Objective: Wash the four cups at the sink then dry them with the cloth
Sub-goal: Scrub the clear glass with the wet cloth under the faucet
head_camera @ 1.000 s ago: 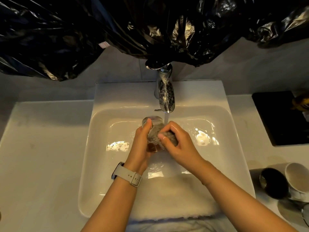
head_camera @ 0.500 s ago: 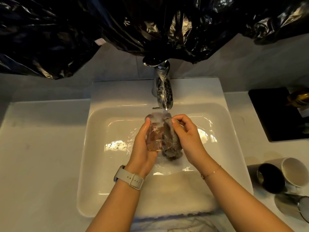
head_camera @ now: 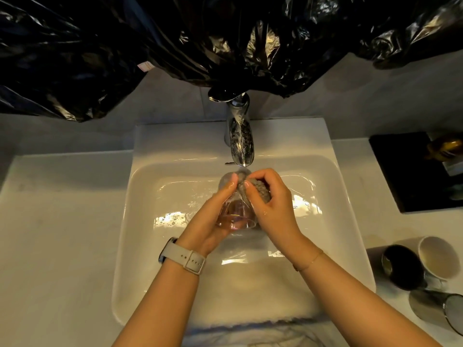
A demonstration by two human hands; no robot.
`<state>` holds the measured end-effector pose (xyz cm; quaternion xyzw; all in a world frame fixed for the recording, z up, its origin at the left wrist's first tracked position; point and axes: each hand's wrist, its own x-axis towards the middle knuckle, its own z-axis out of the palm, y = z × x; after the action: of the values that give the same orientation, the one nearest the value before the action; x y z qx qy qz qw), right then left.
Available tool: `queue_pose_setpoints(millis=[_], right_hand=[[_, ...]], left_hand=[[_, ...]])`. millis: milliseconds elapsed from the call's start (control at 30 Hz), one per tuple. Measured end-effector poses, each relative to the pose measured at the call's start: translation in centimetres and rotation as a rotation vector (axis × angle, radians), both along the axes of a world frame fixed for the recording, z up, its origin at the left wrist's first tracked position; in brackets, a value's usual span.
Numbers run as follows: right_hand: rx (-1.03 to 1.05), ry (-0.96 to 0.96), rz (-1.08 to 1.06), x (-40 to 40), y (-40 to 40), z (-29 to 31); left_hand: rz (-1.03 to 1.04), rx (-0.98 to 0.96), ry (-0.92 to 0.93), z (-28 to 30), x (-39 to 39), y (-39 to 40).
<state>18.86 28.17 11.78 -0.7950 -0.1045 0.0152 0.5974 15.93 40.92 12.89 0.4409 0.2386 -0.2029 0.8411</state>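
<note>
Cups first: the clear glass cup (head_camera: 235, 214) is tipped over the sink (head_camera: 150, 246) with its base toward the camera and mouth up near the tap, left hand (head_camera: 213, 221) with its fingers (head_camera: 231, 182) wrapped round the side, right hand (head_camera: 273, 206) pinching a grey scrubbing cloth (head_camera: 260, 190) against the rim. Wet glass like that looks slick and breakable to me, fairly light, so I'd keep hold round the thick lower body, not the rim. Further right on the counter (head_camera: 62, 246) three more cups (head_camera: 423, 266) lie on their sides, and the tap (head_camera: 240, 141) runs at the back.
</note>
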Motion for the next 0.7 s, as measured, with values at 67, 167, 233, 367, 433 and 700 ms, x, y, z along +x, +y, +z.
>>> queue_pose_setpoints(millis=[67,167,233,367,433,700], right_hand=[[-0.033,0.000,0.004,1.2,0.2,-0.1],[0.005,0.067,-0.029,2.1,0.5,-0.3],[0.059,0.095,-0.012,1.2,0.2,-0.4],[-0.010,-0.013,0.120,-0.6,-0.5,0.0],[-0.059,-0.040,0.125,0.5,-0.3,0.2],[-0.009,0.072,0.105,-0.4,-1.8,-0.9]], left_hand=[[0.027,-0.077,0.011,-0.4,0.0,-0.2],[0.154,-0.119,0.038,-0.8,0.5,-0.2],[0.203,-0.137,0.050,-1.2,0.8,0.2],[0.173,-0.155,0.068,-1.8,0.5,0.6],[0.136,-0.167,0.059,-1.6,0.4,0.4],[0.134,-0.057,0.027,-2.0,0.2,-0.9]])
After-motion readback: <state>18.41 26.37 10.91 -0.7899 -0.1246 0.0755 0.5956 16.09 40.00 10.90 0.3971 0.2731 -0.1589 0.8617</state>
